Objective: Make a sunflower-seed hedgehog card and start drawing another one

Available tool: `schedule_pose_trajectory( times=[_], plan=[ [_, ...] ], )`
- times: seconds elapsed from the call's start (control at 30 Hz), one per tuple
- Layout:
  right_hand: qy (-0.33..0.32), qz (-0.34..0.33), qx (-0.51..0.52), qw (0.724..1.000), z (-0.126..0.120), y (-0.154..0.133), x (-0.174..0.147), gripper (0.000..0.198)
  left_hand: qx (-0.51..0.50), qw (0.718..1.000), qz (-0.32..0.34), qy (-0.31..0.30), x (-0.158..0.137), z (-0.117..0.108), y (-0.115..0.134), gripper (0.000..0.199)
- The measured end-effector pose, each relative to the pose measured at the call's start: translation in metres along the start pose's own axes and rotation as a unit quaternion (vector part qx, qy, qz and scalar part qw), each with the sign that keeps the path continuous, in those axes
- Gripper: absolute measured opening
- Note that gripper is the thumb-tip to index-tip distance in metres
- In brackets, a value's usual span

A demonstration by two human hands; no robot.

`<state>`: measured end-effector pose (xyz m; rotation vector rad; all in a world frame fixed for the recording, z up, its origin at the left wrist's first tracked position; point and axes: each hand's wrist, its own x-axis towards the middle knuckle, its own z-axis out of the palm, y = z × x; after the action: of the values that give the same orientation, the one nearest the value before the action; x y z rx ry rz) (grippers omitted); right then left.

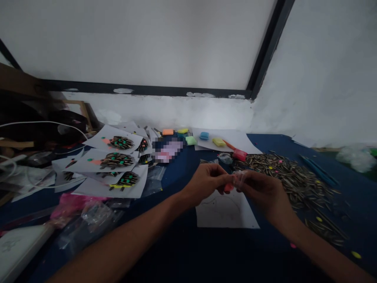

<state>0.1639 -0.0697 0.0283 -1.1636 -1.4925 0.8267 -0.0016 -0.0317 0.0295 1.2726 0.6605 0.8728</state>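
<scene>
My left hand (206, 181) is closed, with thumb and fingers pinched on a lump of orange-red modelling clay (229, 187). Facing it, my right hand (266, 193) pinches the crinkled clear wrapper (239, 179) at the clay's right side. How much clay is still inside the plastic is hard to see. Below both hands lies a white sheet (226, 218) with a faint outline drawn on it. A heap of striped sunflower seeds (290, 179) spreads beyond and right of my right hand.
Several sheets with seed-and-clay hedgehog figures (119, 160) overlap at the left. Coloured clay packets (204, 135) line the back near a white paper (244, 143). Crumpled plastic bags (97, 214) and a white box (23, 249) sit front left. A blue tool (319, 171) lies right.
</scene>
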Motion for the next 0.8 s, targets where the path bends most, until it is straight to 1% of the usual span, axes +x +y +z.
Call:
schedule_pose_trajectory(
  times=[0.17,0.23,0.3,0.4,0.5,0.57,0.63,0.7,0.8],
  plan=[
    [0.046,0.021,0.006,0.999,-0.006,-0.009,0.005,0.022,-0.026,0.998,-0.023,-0.046,0.0,0.004,0.001,0.016],
    [0.059,0.031,0.01,0.998,-0.007,-0.013,0.007,0.023,-0.009,0.999,-0.011,-0.043,0.0,0.004,0.0,0.011],
    [0.064,0.041,0.013,0.997,-0.008,-0.016,0.007,0.026,0.01,1.0,0.008,-0.021,0.001,0.002,0.001,0.006],
    [0.04,0.062,0.025,0.997,-0.011,-0.014,0.009,0.027,0.027,0.999,0.018,0.002,0.002,-0.004,0.005,0.005],
    [0.009,0.083,0.035,0.996,-0.016,-0.007,0.012,0.028,0.027,0.999,-0.006,0.022,0.001,-0.008,0.012,0.009],
    [0.008,0.079,0.032,0.996,-0.017,-0.004,0.014,0.028,0.023,0.999,-0.022,0.019,0.001,-0.008,0.016,0.007],
    [0.012,0.07,0.024,0.997,-0.017,-0.004,0.014,0.028,0.03,0.999,-0.024,0.007,0.0,-0.007,0.017,0.008],
    [0.009,0.07,0.009,0.997,-0.015,-0.008,0.014,0.029,0.046,0.999,-0.011,-0.003,0.001,-0.005,0.015,0.011],
    [-0.007,0.07,-0.015,0.997,-0.011,-0.014,0.012,0.028,0.057,0.998,0.01,-0.008,0.002,-0.004,0.008,0.008]
  ],
)
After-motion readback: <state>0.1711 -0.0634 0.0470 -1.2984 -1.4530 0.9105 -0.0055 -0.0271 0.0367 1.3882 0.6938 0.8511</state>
